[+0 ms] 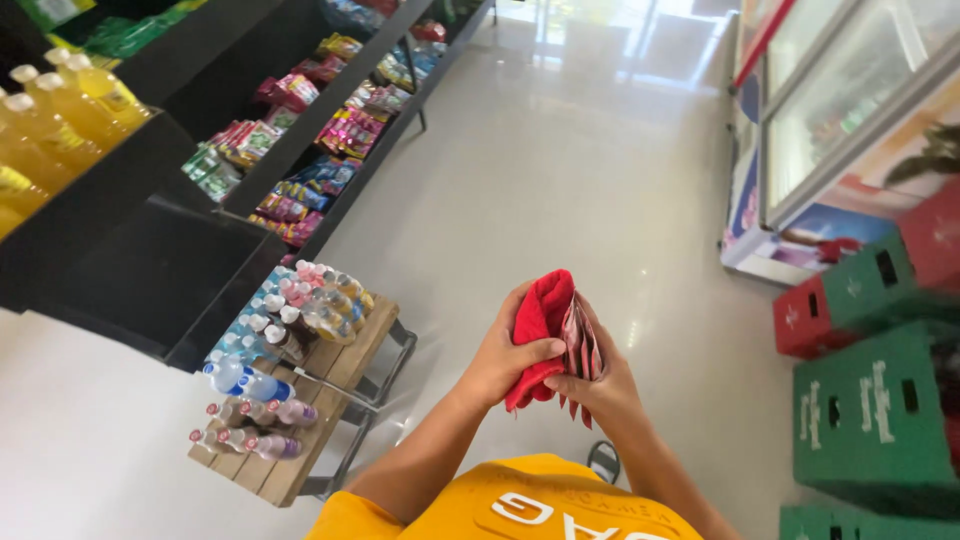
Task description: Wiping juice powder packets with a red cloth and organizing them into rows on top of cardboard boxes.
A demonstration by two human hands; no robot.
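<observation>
Wiping, it seems: the left hand (505,362) presses a red cloth (540,320) against thin packets (582,350) that the right hand (600,392) pinches steady from below.

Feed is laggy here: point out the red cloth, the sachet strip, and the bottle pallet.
red cloth (540,310), head view, upper fold.
sachet strip (582,350), head view, middle packet.
bottle pallet (350,360), head view, bare wooden top.

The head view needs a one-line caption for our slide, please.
Left hand presses a red cloth against small packets in the right hand, above a shop floor.
</observation>
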